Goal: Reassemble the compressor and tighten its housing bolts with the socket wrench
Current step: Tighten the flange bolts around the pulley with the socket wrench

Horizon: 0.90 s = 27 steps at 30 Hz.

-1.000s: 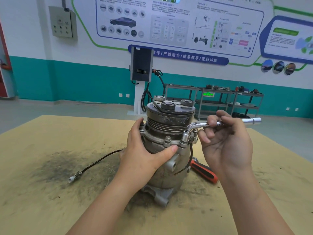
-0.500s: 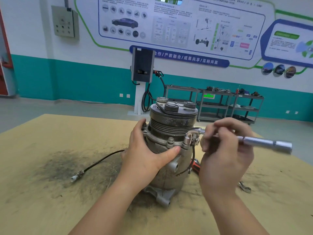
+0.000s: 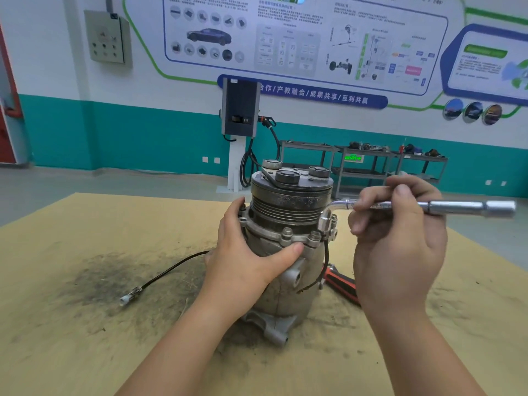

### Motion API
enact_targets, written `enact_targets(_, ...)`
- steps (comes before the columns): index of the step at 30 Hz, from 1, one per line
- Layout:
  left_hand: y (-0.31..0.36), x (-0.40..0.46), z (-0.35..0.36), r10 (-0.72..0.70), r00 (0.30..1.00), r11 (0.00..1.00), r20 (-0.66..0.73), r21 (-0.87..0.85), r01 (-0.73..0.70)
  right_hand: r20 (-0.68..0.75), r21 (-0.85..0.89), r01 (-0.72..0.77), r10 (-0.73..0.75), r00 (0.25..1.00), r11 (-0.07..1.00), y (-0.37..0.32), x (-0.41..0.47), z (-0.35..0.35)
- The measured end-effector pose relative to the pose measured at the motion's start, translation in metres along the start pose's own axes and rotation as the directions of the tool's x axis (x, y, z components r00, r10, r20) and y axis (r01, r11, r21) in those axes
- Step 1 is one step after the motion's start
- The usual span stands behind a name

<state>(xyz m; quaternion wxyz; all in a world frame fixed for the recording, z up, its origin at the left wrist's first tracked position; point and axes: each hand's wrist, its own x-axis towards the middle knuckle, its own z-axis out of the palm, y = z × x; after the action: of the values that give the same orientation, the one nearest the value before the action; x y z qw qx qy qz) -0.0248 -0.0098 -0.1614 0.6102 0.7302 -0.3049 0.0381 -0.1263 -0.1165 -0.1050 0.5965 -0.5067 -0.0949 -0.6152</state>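
Observation:
The grey metal compressor [image 3: 288, 292] stands upright in the middle of the table, pulley end up. My left hand [image 3: 251, 258] wraps around its housing just below the bolted flange, thumb lying under a flange bolt [image 3: 286, 233]. My right hand [image 3: 397, 241] grips the silver L-shaped socket wrench [image 3: 468, 207] by its long arm. The wrench's bent end points down onto a bolt at the flange's right side [image 3: 324, 221]. Its long arm sticks out to the right, roughly level.
A black wire with a white plug [image 3: 130, 297] trails left from the compressor over a dark sooty patch. A red-and-black tool handle [image 3: 341, 284] lies behind my right hand. The tan table [image 3: 85, 352] ends at the back and right; shelves [image 3: 368, 170] stand beyond.
My right hand has swung the wrench's long arm around the bolt: it dipped low to the right half a second ago and now points level to the right. My left hand has kept its hold.

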Motion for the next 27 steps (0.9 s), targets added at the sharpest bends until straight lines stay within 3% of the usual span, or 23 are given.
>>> enact_targets(6,0.001,0.0,-0.001,-0.012,1.0,1.0,0.012,0.002,0.012,-0.051,0.189,-0.277,0.292,0.955,0.942,0.011,0.011,-0.009)
enact_targets(14,0.002,-0.001,-0.001,-0.012,1.0,1.0,0.014,-0.026,0.012,0.127,0.365,-0.548,0.543,0.83,0.752,0.015,0.024,-0.016)
enact_targets(18,0.002,0.0,-0.001,-0.012,1.0,0.999,0.023,-0.036,0.013,0.158,0.392,-0.614,0.607,0.778,0.685,0.018,0.027,-0.02)
enact_targets(22,0.003,0.0,-0.001,-0.01,1.0,0.999,0.019,-0.03,0.011,0.148,0.32,-0.554,0.537,0.831,0.769,0.018,0.025,-0.017)
enact_targets(27,0.0,0.0,0.0,-0.02,1.0,0.999,0.015,-0.025,0.02,0.104,0.084,-0.201,0.192,0.976,0.976,0.014,0.01,-0.004)
